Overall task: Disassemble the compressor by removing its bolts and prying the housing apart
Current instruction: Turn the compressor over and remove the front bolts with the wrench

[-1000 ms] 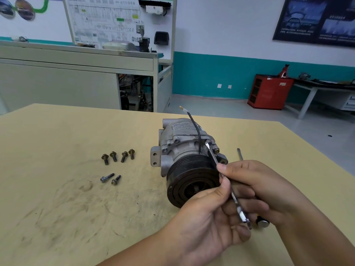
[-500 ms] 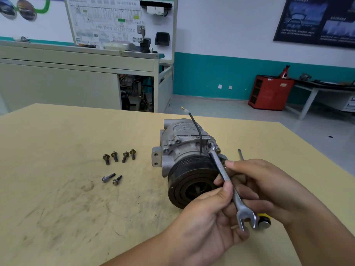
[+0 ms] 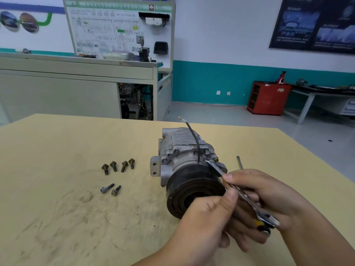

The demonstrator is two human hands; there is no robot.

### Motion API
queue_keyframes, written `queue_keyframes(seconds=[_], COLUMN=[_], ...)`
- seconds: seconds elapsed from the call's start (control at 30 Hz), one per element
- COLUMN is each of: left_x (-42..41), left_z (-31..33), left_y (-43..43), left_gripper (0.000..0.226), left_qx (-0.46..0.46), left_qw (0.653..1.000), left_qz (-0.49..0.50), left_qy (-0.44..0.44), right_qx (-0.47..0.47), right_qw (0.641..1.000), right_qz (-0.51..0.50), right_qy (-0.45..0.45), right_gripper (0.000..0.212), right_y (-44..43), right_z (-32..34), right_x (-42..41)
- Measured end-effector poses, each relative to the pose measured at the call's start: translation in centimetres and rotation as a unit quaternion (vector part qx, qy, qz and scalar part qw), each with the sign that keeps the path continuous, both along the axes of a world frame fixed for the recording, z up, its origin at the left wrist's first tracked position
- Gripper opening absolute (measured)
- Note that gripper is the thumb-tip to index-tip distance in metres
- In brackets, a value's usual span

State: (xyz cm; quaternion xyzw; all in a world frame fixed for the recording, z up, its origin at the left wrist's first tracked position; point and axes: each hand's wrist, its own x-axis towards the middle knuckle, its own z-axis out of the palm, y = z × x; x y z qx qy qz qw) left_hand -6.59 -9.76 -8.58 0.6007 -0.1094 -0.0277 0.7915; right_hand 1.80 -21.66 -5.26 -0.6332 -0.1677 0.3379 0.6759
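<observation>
On our table (image 3: 57,217) four bolts (image 3: 124,166) sit in a row, and two bolts (image 3: 107,188) lie nearer us. To their right the compressor (image 3: 184,158) lies pulley toward us. Our left hand (image 3: 207,227) pinches the wrench (image 3: 242,193) mid-shaft. Our right hand (image 3: 269,194) curls round it too. The wrench's far end meets the housing's upper right edge.

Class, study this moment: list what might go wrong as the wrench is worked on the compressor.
1. The wrench is only pinched between fingers of the left hand and right hand, so it may slip where its far end meets the housing.
2. The compressor lies unclamped on the table and may roll.
3. The wrench's far end sits beside the black wire, which may snag.
</observation>
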Motion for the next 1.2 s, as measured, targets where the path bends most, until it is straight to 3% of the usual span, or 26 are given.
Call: queue_keyframes(seconds=[0.07, 0.13, 0.2, 0.37, 0.47, 0.53, 0.77, 0.87, 1.0, 1.1, 1.2], left_x=[-0.1, 0.2, 1.3, 5.3, 7.0, 7.6, 7.7, 6.9, 4.5, 2.9, 2.4], left_z=[0.5, 1.2, 2.5, 5.1, 5.4, 5.6, 5.5, 5.3, 4.1, 3.4, 3.1], left_y=[0.5, 1.3, 2.4, 4.8, 4.6, 4.3, 4.4, 4.6, 5.2, 7.6, 12.4], left_gripper=[0.034, 0.025, 0.017, 0.025, 0.03, 0.029, 0.021, 0.018, 0.013, 0.025, 0.021], left_qx=[0.071, 0.165, 0.259, 0.556, 0.64, 0.662, 0.659, 0.606, 0.458, 0.376, 0.375], left_qw=[0.985, 0.932, 0.871, 0.73, 0.679, 0.663, 0.665, 0.71, 0.782, 0.8, 0.812], left_qz=[0.13, 0.272, 0.356, 0.359, 0.323, 0.309, 0.3, 0.306, 0.344, 0.408, 0.427], left_qy=[-0.085, -0.173, -0.22, -0.171, -0.158, -0.165, -0.183, -0.187, -0.246, -0.228, -0.133], right_qx=[0.014, 0.035, 0.051, 0.066, 0.065, 0.068, 0.069, 0.064, 0.078, 0.085, 0.071], right_qw=[1.0, 0.999, 0.998, 0.996, 0.996, 0.996, 0.995, 0.996, 0.993, 0.991, 0.991], right_qz=[-0.006, -0.02, -0.035, -0.05, -0.058, -0.061, -0.061, -0.066, -0.088, -0.101, -0.106], right_qy=[-0.008, -0.011, -0.002, 0.017, 0.017, 0.02, 0.023, 0.019, 0.024, 0.031, 0.029], right_gripper=[0.027, 0.023, 0.025, 0.025, 0.024, 0.024, 0.022, 0.022, 0.022, 0.023, 0.034], right_y=[-0.4, -0.8, -1.2, -1.3, -1.3, -1.4, -1.3, -1.2, -1.1, -1.1, -0.9], right_z=[0.2, 0.5, 0.6, 0.3, 0.2, 0.1, -0.2, -0.3, -0.3, -0.3, -0.6], right_x=[0.2, 0.6, 1.1, 1.5, 1.6, 1.8, 1.9, 1.9, 1.9, 2.0, 2.2])
